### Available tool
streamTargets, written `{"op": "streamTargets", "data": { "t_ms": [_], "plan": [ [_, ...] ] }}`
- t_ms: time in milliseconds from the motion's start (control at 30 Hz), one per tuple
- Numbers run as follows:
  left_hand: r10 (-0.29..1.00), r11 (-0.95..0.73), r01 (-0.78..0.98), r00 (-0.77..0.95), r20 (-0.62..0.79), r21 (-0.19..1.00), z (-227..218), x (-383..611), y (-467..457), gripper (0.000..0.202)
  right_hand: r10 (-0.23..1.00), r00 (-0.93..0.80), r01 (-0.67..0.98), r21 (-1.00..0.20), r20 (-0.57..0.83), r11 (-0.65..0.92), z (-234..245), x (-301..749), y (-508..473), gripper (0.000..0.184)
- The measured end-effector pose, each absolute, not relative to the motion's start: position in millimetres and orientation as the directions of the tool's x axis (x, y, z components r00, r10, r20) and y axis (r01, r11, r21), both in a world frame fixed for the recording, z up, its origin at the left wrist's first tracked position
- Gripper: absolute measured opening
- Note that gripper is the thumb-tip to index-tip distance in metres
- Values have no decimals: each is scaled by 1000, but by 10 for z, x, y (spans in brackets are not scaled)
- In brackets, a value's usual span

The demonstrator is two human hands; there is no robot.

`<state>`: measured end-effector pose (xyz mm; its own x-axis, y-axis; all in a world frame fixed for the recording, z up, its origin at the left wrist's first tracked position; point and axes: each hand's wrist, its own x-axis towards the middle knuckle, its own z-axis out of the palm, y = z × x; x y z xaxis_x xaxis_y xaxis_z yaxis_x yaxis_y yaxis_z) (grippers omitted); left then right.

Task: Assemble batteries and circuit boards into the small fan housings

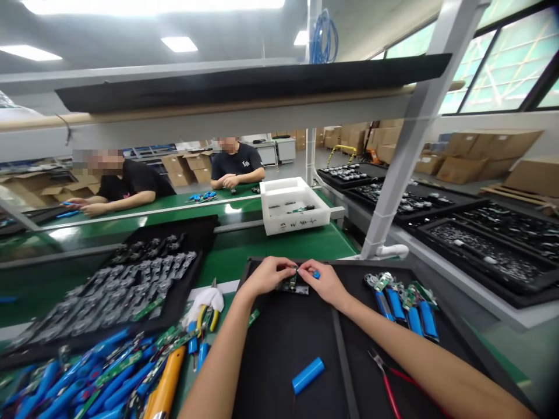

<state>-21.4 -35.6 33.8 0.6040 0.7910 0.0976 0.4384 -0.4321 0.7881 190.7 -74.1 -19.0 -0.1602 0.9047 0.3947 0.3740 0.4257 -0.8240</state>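
Note:
Above the far part of a black tray [283, 349], my two hands meet at a small green circuit board [293, 278]. My left hand [271, 276] is closed, its thumb and finger pinching the board from the left. My right hand [324, 283] is also closed; its fingertips touch the board's upper right. A blue cylinder [316, 274] shows only its end between the right fingers. Just under the board is a grey plastic part [301, 289], partly covered by the hands. Nearer to me, a blue battery cell [308, 376] lies alone on the tray.
Battery cells with boards [414, 311] lie right, by red-handled pliers [384, 378]. At left are a heap of blue cells [87, 378], a yellow-orange tool [168, 381], yellow-handled pliers [207, 319] and grey housings [117, 285]. Ahead stands a white bin [297, 224]; two people sit opposite.

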Motion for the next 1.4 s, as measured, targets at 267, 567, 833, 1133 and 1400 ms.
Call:
{"op": "streamTargets", "data": {
  "t_ms": [267,567,833,1133,1400],
  "plan": [
    [801,-416,437,591,93,798,403,-181,-411,28,901,-162,384,-815,403,434,-190,1907,-748,27],
    [796,-432,422,593,118,797,326,-207,-373,30,905,-172,416,-804,389,425,-189,1927,-732,30],
    [811,-432,504,579,78,748,405,-210,-513,31,938,-132,527,-779,319,339,-368,2003,-761,32],
    [753,-468,479,656,51,742,272,-243,-328,40,956,-88,576,-769,280,278,-717,2173,-475,43],
    [715,-443,450,699,3,776,328,-303,-331,36,968,-133,600,-760,215,251,-643,2207,-458,44]
  ]
}}
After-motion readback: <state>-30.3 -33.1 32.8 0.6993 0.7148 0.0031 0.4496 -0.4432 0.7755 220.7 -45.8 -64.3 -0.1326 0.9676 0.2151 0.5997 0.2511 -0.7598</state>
